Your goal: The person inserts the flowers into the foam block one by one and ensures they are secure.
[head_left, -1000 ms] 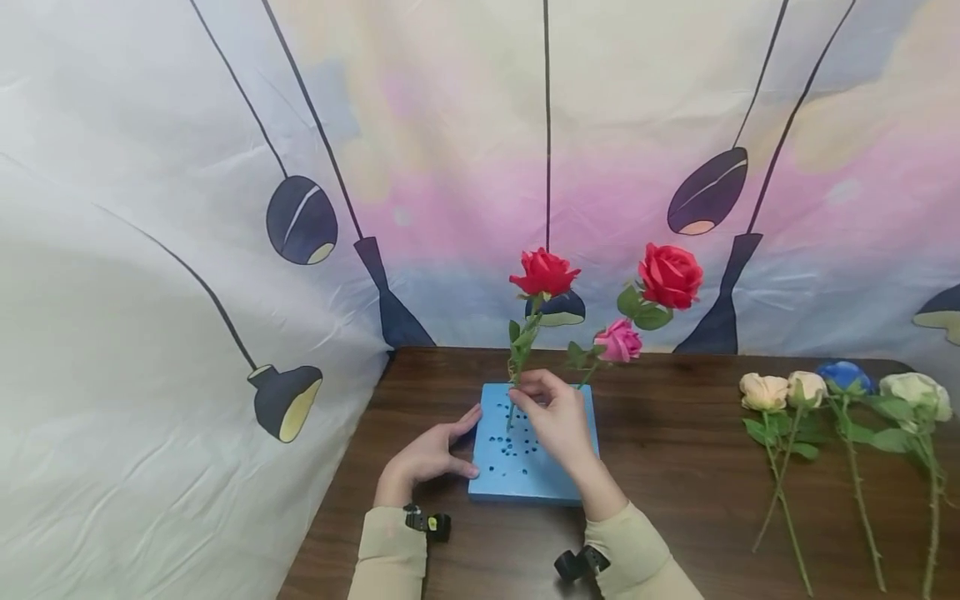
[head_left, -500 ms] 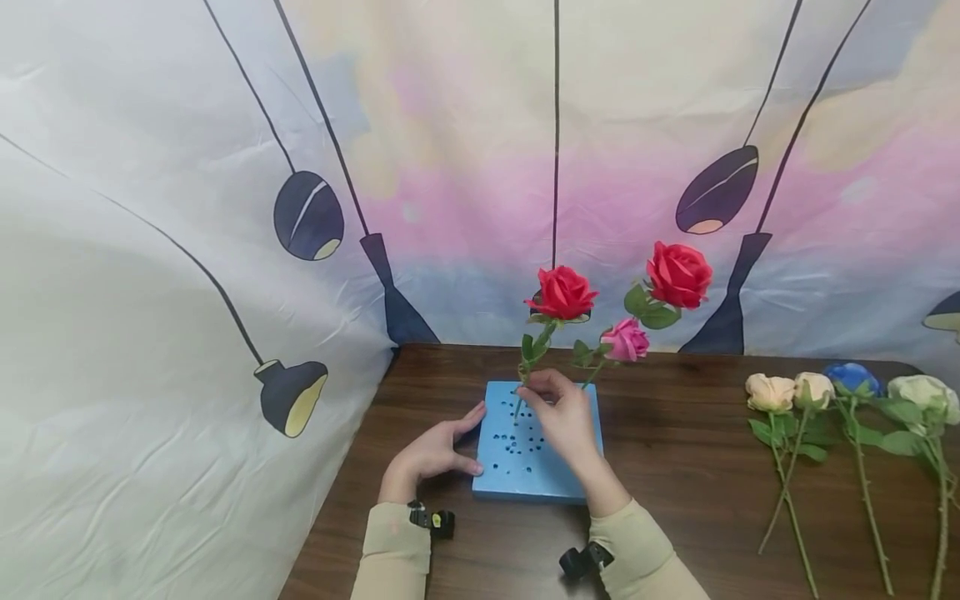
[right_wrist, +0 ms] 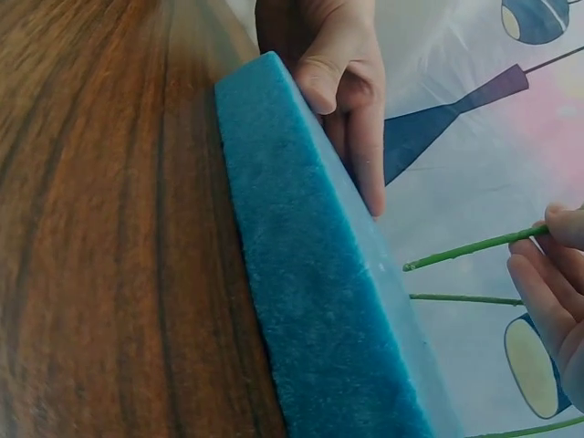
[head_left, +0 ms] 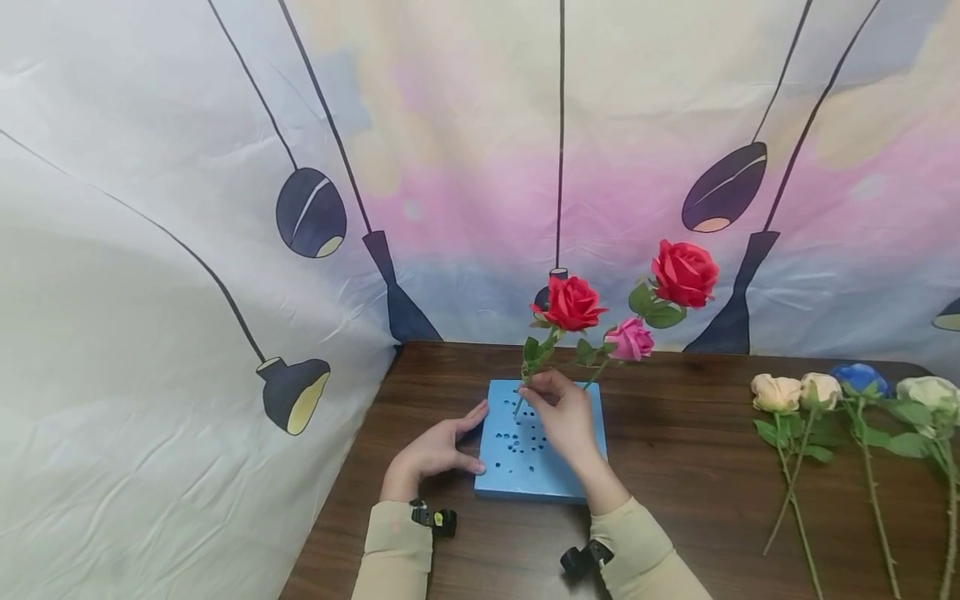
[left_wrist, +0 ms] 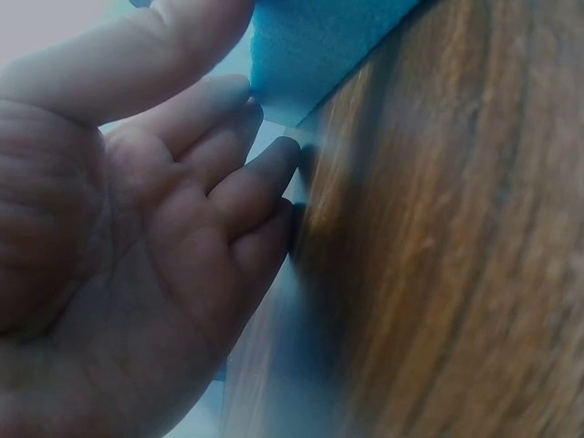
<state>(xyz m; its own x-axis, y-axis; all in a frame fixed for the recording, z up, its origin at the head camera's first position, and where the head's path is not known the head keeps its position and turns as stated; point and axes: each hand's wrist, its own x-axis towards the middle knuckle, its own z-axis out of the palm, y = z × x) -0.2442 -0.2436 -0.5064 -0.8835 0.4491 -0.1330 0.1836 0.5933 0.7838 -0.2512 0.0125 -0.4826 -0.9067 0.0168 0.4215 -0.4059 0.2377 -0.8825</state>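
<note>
My right hand (head_left: 564,417) pinches the green stem of a red rose (head_left: 573,303) between thumb and fingers, over a light blue foam block (head_left: 540,483) with several small holes. In the right wrist view the bare lower end of the stem (right_wrist: 474,249) is close over the block's top face. My left hand (head_left: 438,450) rests at the block's left edge, thumb and fingers extended and spread along it. The left wrist view shows its fingertips right beside the foam corner (left_wrist: 297,68). Another red rose (head_left: 685,273) and a pink rose (head_left: 630,339) rise behind my right hand, leaning right.
On the right of the brown wooden table (head_left: 675,483) lie two cream roses (head_left: 776,393), a blue rose (head_left: 861,379) and a pale greenish-white rose (head_left: 928,392), stems towards me. A fabric backdrop (head_left: 465,167) printed with lamps hangs behind the table's far edge.
The red rose in my right hand has tilted right, its bloom moving right and down. Its stem end has shifted slightly towards the back of the block. My left hand stays at the edge.
</note>
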